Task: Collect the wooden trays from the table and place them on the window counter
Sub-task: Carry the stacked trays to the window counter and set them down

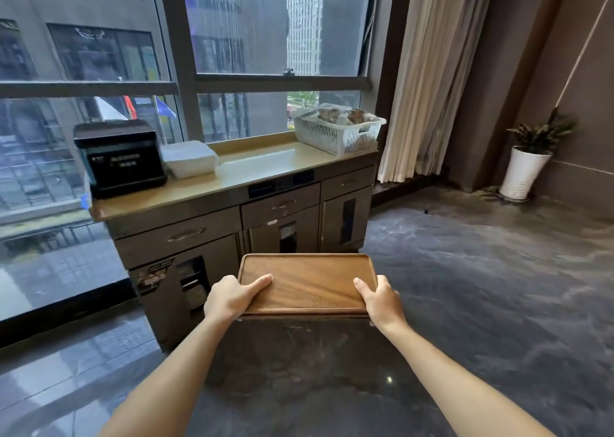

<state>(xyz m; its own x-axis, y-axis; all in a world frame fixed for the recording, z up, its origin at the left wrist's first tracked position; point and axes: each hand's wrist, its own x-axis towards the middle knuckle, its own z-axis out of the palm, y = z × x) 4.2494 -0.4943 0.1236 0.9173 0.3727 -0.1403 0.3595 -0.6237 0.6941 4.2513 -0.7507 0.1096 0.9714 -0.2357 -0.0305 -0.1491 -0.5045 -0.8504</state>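
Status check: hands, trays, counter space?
Both hands, left and right, gripping tray stack, still short of counter. Middle bare between white box and basket.

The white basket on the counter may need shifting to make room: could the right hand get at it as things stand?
Probably not yet. The right hand and left hand both hold the wooden tray short of the counter, and the white basket sits at its far right end.

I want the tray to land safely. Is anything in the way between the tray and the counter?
Nothing visible blocks it. Both hands hold the tray before the counter, whose middle is bare between the white box and the basket.
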